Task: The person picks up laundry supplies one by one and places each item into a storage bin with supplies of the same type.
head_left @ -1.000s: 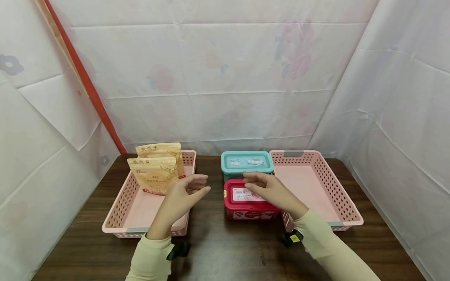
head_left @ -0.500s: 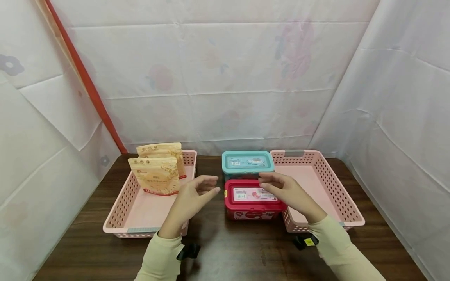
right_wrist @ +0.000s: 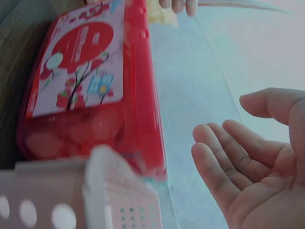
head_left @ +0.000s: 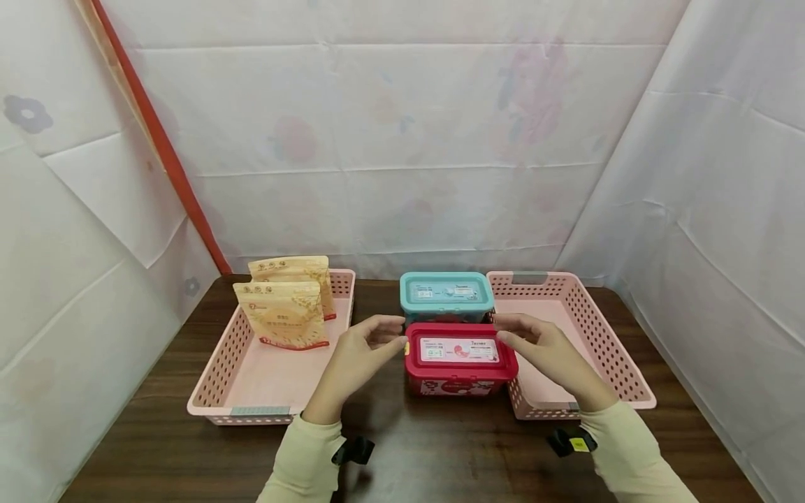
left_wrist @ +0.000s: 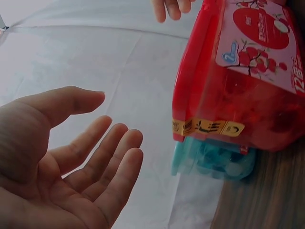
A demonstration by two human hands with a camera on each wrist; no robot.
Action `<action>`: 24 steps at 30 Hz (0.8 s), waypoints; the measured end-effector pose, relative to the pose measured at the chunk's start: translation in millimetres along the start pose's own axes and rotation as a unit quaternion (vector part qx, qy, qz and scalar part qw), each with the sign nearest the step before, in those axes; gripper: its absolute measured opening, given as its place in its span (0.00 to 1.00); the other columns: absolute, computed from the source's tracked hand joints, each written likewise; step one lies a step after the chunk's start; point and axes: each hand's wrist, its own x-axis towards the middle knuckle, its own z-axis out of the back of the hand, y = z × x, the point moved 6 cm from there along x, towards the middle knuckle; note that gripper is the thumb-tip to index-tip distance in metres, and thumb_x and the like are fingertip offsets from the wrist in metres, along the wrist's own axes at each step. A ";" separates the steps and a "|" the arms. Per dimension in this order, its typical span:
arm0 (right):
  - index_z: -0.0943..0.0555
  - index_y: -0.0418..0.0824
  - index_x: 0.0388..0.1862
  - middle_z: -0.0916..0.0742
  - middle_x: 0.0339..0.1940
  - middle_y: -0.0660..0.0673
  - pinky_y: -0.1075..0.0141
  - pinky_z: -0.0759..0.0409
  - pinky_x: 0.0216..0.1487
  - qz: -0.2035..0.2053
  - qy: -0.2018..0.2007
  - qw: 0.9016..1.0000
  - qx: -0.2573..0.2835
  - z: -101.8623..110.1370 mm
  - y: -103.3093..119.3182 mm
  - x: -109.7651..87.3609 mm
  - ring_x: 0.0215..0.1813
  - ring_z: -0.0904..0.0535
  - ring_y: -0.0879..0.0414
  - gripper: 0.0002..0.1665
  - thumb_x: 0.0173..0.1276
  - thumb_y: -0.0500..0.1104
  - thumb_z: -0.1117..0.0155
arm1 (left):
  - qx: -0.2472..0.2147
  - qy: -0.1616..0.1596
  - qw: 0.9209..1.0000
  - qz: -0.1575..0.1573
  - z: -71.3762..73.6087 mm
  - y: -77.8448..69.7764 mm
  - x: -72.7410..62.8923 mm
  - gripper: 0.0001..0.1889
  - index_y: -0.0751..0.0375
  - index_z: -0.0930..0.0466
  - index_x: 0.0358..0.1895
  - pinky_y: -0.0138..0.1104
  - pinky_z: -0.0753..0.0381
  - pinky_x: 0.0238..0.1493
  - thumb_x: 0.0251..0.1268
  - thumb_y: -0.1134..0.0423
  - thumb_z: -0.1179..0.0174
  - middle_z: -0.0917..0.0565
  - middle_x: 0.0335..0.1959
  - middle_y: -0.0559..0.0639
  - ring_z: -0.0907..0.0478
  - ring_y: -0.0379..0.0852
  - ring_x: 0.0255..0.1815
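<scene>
A red lidded plastic box [head_left: 462, 363] with a pink label stands on the table, in front of a teal lidded box [head_left: 446, 292]. My left hand [head_left: 361, 353] hovers by the red box's left end, its fingers loosely bent. In the left wrist view a gap separates that hand [left_wrist: 90, 164] from the red box [left_wrist: 257, 102]. At the right end, my right hand [head_left: 550, 356] is held above the basket's near left corner. The right wrist view shows this hand [right_wrist: 252, 167] apart from the red box [right_wrist: 136, 95], with nothing in its fingers.
On the left is a pink perforated basket [head_left: 210, 377] with two yellow pouches [head_left: 283, 314] standing in it. A second pink basket [head_left: 606, 339] sits close against the boxes' right side. White fabric [head_left: 402, 140] hangs behind and on both sides.
Both hands have shifted to the right. My right hand has moved off from over the red box's lid to its right end, while my left hand has come close to its left end.
</scene>
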 end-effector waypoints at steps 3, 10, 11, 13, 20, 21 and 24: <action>0.23 0.36 0.67 0.17 0.61 0.39 0.60 0.21 0.56 -0.002 -0.013 1.000 -0.012 7.8 -4.5 -3.7 0.58 0.20 0.48 0.26 0.75 0.47 0.37 | -0.004 -0.003 1.000 0.003 -2.6 1.4 1.8 0.14 0.56 0.14 0.52 0.36 0.16 0.46 0.64 0.63 0.30 0.14 0.46 0.53 0.16 0.43 0.43; 0.23 0.37 0.67 0.17 0.60 0.37 0.64 0.20 0.53 -0.008 -0.028 0.999 -0.027 17.7 -16.1 -9.2 0.58 0.20 0.47 0.27 0.76 0.50 0.38 | -0.016 0.001 1.000 0.011 -7.9 5.7 4.7 0.15 0.58 0.15 0.54 0.36 0.16 0.45 0.65 0.63 0.31 0.14 0.46 0.56 0.15 0.44 0.43; 0.23 0.37 0.67 0.17 0.60 0.37 0.63 0.20 0.53 -0.010 -0.028 0.999 -0.028 18.2 -17.3 -9.6 0.58 0.20 0.47 0.27 0.76 0.50 0.38 | -0.017 0.003 1.000 0.011 -8.8 6.3 4.9 0.15 0.59 0.16 0.54 0.36 0.16 0.45 0.66 0.62 0.31 0.14 0.47 0.57 0.15 0.45 0.43; 0.23 0.37 0.67 0.17 0.59 0.37 0.65 0.20 0.53 -0.013 -0.030 0.999 -0.030 18.6 -19.9 -9.6 0.58 0.19 0.46 0.26 0.76 0.49 0.38 | -0.020 0.007 1.000 0.013 -10.2 8.3 5.3 0.16 0.61 0.16 0.56 0.36 0.16 0.45 0.66 0.62 0.31 0.14 0.47 0.57 0.16 0.45 0.44; 0.23 0.35 0.66 0.15 0.56 0.39 0.60 0.19 0.49 -0.012 -0.039 0.997 -0.062 17.3 -26.2 -5.6 0.53 0.19 0.48 0.26 0.77 0.49 0.39 | -0.008 0.012 0.999 0.043 -13.3 18.9 5.6 0.17 0.59 0.16 0.56 0.39 0.16 0.45 0.66 0.61 0.31 0.15 0.48 0.52 0.16 0.46 0.45; 0.23 0.35 0.66 0.15 0.55 0.39 0.59 0.19 0.48 -0.012 -0.042 0.997 -0.068 17.1 -27.0 -5.1 0.52 0.19 0.48 0.26 0.77 0.49 0.39 | -0.002 0.011 0.999 0.043 -13.6 20.0 5.5 0.17 0.59 0.16 0.56 0.39 0.16 0.45 0.66 0.61 0.32 0.15 0.48 0.52 0.16 0.46 0.45; 0.23 0.34 0.66 0.15 0.51 0.40 0.58 0.20 0.45 -0.013 -0.043 0.996 -0.074 15.3 -29.9 -4.6 0.49 0.20 0.49 0.26 0.77 0.48 0.39 | 0.013 0.009 0.999 0.050 -14.5 24.4 5.5 0.17 0.57 0.16 0.56 0.39 0.16 0.44 0.65 0.60 0.31 0.15 0.49 0.51 0.16 0.45 0.45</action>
